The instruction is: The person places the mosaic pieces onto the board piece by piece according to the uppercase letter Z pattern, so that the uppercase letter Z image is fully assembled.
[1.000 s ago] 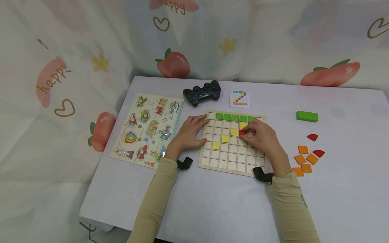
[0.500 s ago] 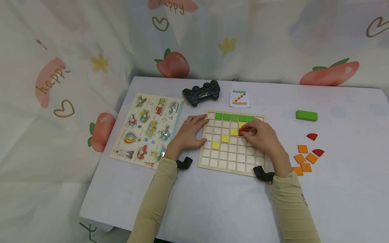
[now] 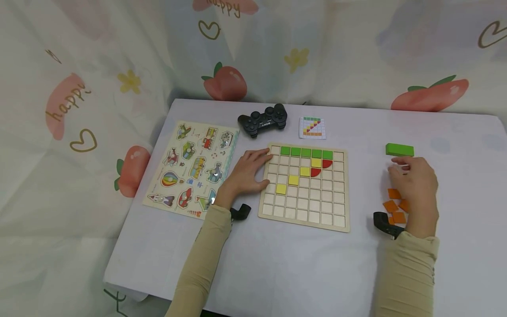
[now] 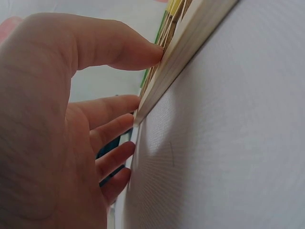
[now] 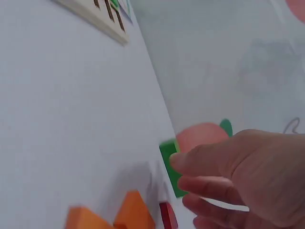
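Note:
My left hand (image 3: 247, 176) rests against the left edge of a wooden grid board (image 3: 303, 223), thumb and fingers spread; in the left wrist view its thumb (image 4: 138, 53) touches the rim. A row of green tiles (image 3: 306, 152), a diagonal of yellow tiles (image 3: 293, 180) and two red quarter-round tiles (image 3: 315, 172) lie in the grid. On the right, my right hand (image 3: 416, 185) hovers over loose tiles, fingers loosely bent, nothing visible between them. Beneath it in the right wrist view is a red tile (image 5: 168, 215). Orange square tiles (image 3: 390, 206) lie beside the hand, partly covered.
Just beyond my right hand lies a green block (image 3: 399, 149). A picture card (image 3: 312, 127) with a coloured pattern and a black game controller (image 3: 263, 121) are behind the board. At left is a picture puzzle board (image 3: 190, 171), partly under my left wrist.
My right hand has let go of the red quarter-round tile on the board and moved right to the loose tiles, now covering the loose red ones in the head view. The left hand stays put.

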`<action>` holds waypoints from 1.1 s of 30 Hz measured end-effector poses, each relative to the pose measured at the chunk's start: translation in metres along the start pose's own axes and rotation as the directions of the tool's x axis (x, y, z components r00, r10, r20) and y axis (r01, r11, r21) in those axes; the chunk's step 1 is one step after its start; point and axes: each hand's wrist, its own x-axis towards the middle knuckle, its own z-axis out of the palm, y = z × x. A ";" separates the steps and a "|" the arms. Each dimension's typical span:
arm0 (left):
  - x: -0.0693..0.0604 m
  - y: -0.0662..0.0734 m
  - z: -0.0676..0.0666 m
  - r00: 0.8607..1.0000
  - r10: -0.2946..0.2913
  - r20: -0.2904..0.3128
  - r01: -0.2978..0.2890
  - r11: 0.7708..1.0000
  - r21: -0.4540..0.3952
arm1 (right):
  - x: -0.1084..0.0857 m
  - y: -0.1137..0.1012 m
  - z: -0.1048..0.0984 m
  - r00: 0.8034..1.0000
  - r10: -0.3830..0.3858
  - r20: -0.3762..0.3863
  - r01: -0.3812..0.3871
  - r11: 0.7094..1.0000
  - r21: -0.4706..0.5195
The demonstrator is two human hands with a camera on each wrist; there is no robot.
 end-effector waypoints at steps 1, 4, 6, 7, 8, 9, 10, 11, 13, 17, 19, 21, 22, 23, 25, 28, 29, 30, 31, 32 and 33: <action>0.000 0.000 0.000 1.000 0.001 0.001 -0.001 1.000 0.001 | -0.001 0.007 -0.003 0.999 0.031 0.014 -0.031 0.999 -0.010; 0.000 0.000 0.000 1.000 0.001 0.002 -0.001 1.000 0.003 | -0.004 0.022 -0.011 0.994 0.097 0.044 -0.096 0.995 -0.023; 0.000 -0.001 0.000 1.000 0.001 0.001 -0.001 1.000 0.005 | -0.005 0.025 -0.013 0.990 0.128 0.053 -0.128 0.992 -0.013; 0.000 -0.001 0.000 1.000 0.001 0.000 -0.001 1.000 0.005 | -0.005 0.026 -0.013 0.988 0.145 0.056 -0.145 0.989 -0.001; 0.000 -0.001 0.000 1.000 0.000 -0.001 0.000 1.000 0.004 | -0.005 0.026 -0.012 0.986 0.158 0.057 -0.159 0.987 0.013; 0.000 -0.001 0.000 1.000 0.001 -0.002 -0.001 1.000 0.003 | -0.005 0.025 -0.012 0.985 0.166 0.053 -0.168 0.986 0.021; 0.000 -0.001 0.001 1.000 0.002 -0.003 -0.002 1.000 0.003 | -0.005 0.025 -0.012 0.984 0.172 0.048 -0.173 0.984 0.027; 0.000 -0.001 0.001 1.000 0.002 -0.004 -0.002 1.000 0.004 | -0.005 0.024 -0.011 0.982 0.181 0.047 -0.182 0.983 0.036; 0.000 -0.002 0.001 1.000 0.003 -0.005 -0.003 1.000 0.007 | -0.005 0.024 -0.011 0.982 0.185 0.042 -0.186 0.982 0.040; 0.001 -0.002 0.002 1.000 0.000 -0.001 0.000 1.000 0.012 | -0.006 0.023 -0.012 0.984 0.174 0.035 -0.174 0.984 0.024; 0.001 -0.002 0.003 1.000 -0.001 0.002 0.001 1.000 0.012 | -0.007 0.022 -0.011 0.986 0.163 0.028 -0.163 0.986 0.017; 0.001 -0.002 0.003 1.000 0.000 0.003 0.000 1.000 0.008 | -0.007 0.021 -0.011 0.987 0.156 0.029 -0.157 0.987 0.021; 0.001 -0.002 0.003 1.000 0.001 0.003 -0.001 1.000 0.007 | -0.006 0.020 -0.011 0.987 0.157 0.032 -0.158 0.987 0.029; 0.001 -0.002 0.003 1.000 0.002 0.002 -0.002 1.000 0.005 | -0.007 0.019 -0.011 0.986 0.160 0.038 -0.162 0.986 0.040; 0.001 -0.002 0.003 1.000 0.003 0.001 -0.003 1.000 0.000 | -0.007 0.018 -0.012 0.983 0.173 0.056 -0.177 0.982 0.070; 0.001 -0.002 0.002 1.000 0.004 -0.001 -0.004 1.000 -0.001 | -0.008 0.017 -0.012 0.980 0.184 0.070 -0.191 0.976 0.103; 0.001 -0.002 0.002 1.000 0.004 -0.001 -0.004 1.000 0.000 | -0.008 0.017 -0.013 0.980 0.184 0.070 -0.191 0.976 0.106; 0.001 -0.001 0.002 1.000 0.003 -0.002 -0.003 1.000 0.000 | -0.008 0.017 -0.013 0.981 0.182 0.068 -0.188 0.977 0.101; 0.000 -0.001 0.002 1.000 0.002 -0.002 -0.002 1.000 -0.001 | -0.008 0.017 -0.014 0.982 0.177 0.066 -0.182 0.979 0.088; 0.000 -0.001 0.002 1.000 0.002 -0.003 -0.002 1.000 0.000 | -0.008 0.017 -0.014 0.983 0.172 0.064 -0.177 0.981 0.078; 0.000 -0.001 0.003 1.000 0.001 -0.004 -0.001 1.000 -0.001 | -0.008 0.018 -0.015 0.983 0.171 0.066 -0.176 0.982 0.068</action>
